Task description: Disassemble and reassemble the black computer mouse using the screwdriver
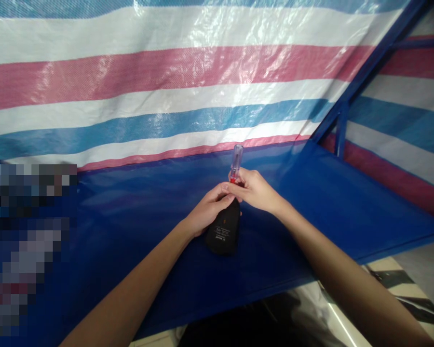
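A black computer mouse (224, 231) lies upside down on the blue table (329, 212), with a label showing on its underside. My left hand (206, 212) is closed over its far end and holds it down. My right hand (255, 190) is closed round a screwdriver (236, 163) with a clear handle and a red collar. The screwdriver stands almost upright with its tip down at the mouse, and the tip itself is hidden behind my fingers.
A striped tarp (166, 82) in white, pink and blue hangs behind the table. A blue metal frame post (342, 125) rises at the right. A blurred-out patch covers the left side. The table's front edge runs across the bottom right.
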A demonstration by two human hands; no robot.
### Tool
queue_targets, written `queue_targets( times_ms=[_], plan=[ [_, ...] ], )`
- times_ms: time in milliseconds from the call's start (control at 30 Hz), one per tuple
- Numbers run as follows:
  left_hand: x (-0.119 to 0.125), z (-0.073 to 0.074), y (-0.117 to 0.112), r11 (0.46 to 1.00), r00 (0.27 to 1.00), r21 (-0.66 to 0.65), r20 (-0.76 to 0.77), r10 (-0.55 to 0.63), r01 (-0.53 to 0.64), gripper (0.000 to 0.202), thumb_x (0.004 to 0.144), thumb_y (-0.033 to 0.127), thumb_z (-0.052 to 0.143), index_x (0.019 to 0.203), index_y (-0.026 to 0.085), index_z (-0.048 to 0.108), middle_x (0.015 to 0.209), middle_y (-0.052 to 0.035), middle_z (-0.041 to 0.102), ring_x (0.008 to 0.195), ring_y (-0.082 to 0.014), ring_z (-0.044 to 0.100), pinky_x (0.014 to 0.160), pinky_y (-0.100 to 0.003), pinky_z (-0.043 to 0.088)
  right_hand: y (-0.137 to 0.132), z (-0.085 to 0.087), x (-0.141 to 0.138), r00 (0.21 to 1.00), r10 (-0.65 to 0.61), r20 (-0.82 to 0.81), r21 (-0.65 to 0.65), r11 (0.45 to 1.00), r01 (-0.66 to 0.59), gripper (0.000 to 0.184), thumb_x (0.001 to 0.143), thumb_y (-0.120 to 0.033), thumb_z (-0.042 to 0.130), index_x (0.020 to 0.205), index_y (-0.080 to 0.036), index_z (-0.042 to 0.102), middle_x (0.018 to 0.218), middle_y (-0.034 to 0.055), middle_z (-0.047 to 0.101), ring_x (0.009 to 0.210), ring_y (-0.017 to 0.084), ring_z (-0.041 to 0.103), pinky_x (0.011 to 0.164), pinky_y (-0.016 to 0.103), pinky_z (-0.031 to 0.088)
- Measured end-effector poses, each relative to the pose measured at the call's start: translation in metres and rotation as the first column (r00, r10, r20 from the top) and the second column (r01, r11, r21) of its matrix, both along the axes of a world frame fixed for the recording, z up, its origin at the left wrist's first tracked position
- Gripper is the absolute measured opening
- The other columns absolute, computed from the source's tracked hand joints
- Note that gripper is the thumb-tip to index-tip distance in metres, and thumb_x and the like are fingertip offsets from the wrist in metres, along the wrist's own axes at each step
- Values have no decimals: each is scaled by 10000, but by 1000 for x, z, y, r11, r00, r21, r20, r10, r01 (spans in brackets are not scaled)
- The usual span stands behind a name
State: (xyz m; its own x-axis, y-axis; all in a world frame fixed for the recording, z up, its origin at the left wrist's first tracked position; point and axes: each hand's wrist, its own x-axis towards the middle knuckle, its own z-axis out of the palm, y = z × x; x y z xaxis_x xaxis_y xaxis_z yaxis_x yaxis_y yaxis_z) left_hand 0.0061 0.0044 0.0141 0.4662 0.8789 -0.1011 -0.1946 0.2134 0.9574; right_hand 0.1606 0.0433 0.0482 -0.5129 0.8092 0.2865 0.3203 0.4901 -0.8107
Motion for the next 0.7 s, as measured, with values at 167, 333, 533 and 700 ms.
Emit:
queue_targets(
  times_ms=[167, 333, 533, 700],
  plan=[
    [-2, 0, 1, 997, 999, 60, -9, -42, 42, 277, 836, 393, 602, 967, 151, 573, 925, -50, 640, 764, -169, 669, 667, -256, 473, 1, 9, 12, 961, 270, -59, -273, 922, -276, 247, 867, -384, 563, 879, -138, 584, 590, -48, 496, 473, 61, 456, 442, 189, 373],
    [-2, 2, 1, 1000, 1000, 5, -6, -12, 12, 233, 834, 369, 599, 953, 176, 543, 1015, -46, 636, 761, -150, 651, 646, -246, 455, 9, 9, 20, 961, 278, -20, -268, 924, -272, 296, 854, -411, 573, 774, -127, 598, 579, -27, 525, 500, 73, 485, 469, 201, 404],
    [2, 1, 0, 996, 991, 10, -98, 94, -93, 226, 817, 365, 612, 934, 175, 577, 802, 3, 608, 722, -135, 620, 606, -220, 405, 14, -6, 11, 993, 110, -49, -226, 967, -119, 329, 769, -411, 665, 621, -149, 531, 530, -40, 516, 446, 55, 434, 418, 189, 329],
    [0, -1, 0, 995, 994, 81, -87, 71, -64, 226, 827, 375, 603, 928, 173, 598, 925, -31, 652, 778, -153, 627, 664, -248, 424, 7, -2, 6, 976, 141, -168, -289, 939, -186, 297, 738, -400, 705, 703, -161, 532, 532, -74, 475, 430, 49, 417, 398, 184, 316]
  ],
)
